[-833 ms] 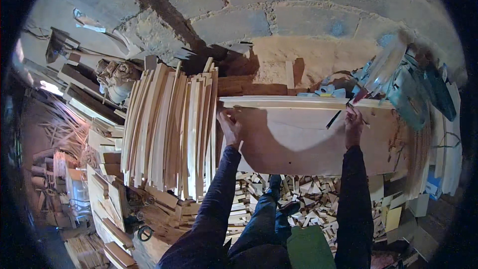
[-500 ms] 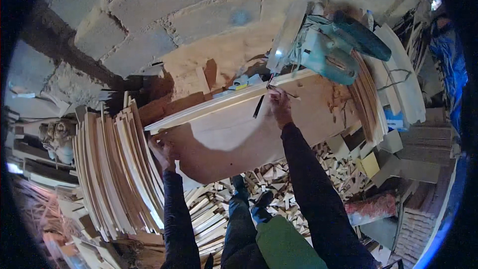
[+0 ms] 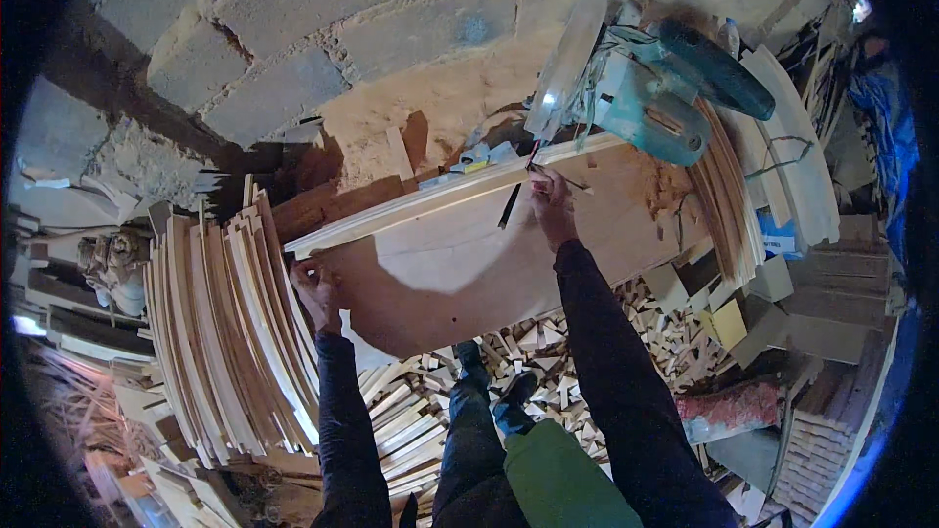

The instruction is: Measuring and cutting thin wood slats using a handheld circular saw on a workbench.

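Observation:
A wide, pale wooden board (image 3: 440,313) lies across the bench in front of me. Along its far edge run long, light wooden strips (image 3: 411,207). My left hand (image 3: 318,295) is at the board's left end, its fingers curled together close to the strips' ends; whatever they pinch is too small to make out. My right hand (image 3: 556,210) is over the board near the strips, further right. Its fingers are pinched on a thin, dark pencil-like stick (image 3: 533,158) with some red on it. A dark narrow shape (image 3: 510,205), perhaps a shadow, shows beside that hand.
A teal power tool (image 3: 650,108) with a dark handle stands at the back right. Stacked wooden strips (image 3: 220,332) flank the board on the left, and more stacked slats (image 3: 729,200) on the right. Offcuts (image 3: 548,357) cover the floor around my feet. A block wall (image 3: 411,39) rises behind.
Both hands keep nearly the same places on the board. The view has shifted very slightly; nothing is visibly taken up or let go.

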Tool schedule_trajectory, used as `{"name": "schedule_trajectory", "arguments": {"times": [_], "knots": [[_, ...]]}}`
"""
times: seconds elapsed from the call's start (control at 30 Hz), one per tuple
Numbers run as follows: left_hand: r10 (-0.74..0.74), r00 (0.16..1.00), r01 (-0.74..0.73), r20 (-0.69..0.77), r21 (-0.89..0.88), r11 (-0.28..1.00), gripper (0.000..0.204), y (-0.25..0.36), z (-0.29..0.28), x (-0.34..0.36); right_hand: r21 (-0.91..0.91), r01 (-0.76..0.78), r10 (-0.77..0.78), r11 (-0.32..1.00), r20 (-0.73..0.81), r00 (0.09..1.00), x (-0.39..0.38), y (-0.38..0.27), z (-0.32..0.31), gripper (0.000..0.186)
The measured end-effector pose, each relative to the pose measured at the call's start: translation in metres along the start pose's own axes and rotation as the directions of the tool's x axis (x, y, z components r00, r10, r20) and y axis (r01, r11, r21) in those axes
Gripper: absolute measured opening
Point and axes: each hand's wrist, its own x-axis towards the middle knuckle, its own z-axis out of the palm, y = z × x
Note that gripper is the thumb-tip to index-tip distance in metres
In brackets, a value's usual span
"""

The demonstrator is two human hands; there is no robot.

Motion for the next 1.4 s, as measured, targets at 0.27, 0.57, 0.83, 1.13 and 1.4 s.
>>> {"name": "schedule_trajectory", "arguments": {"times": [0.27, 0.57, 0.83, 1.13, 1.4], "knots": [[-0.023, 0.999, 0.023, 0.035, -0.022, 0.999, 0.017, -0.017, -0.008, 0.003, -0.091, 0.09, -0.088, 0.992, 0.028, 0.996, -0.001, 0.009, -0.002, 0.048], [0.077, 0.996, -0.074, 0.037, -0.094, 0.993, 0.025, -0.003, -0.001, -0.006, -0.278, 0.34, -0.355, 0.899, -0.005, 0.935, 0.003, 0.024, 0.001, 0.036], [0.009, 0.999, 0.0, 0.038, -0.225, 0.974, 0.038, -0.01, -0.002, -0.007, -0.373, 0.362, -0.409, 0.855, -0.055, 0.911, 0.002, 0.014, 0.004, 0.031], [-0.049, 0.996, 0.066, 0.075, -0.241, 0.968, 0.036, -0.007, -0.008, -0.004, -0.395, 0.423, -0.471, 0.815, -0.027, 0.882, 0.003, 0.013, 0.004, 0.028], [0.2, 0.979, -0.204, -0.051, -0.102, 0.974, 0.039, 0.02, 0.011, -0.036, -0.216, 0.357, -0.38, 0.909, -0.078, 0.922, 0.004, 0.028, 0.006, 0.035]]}}
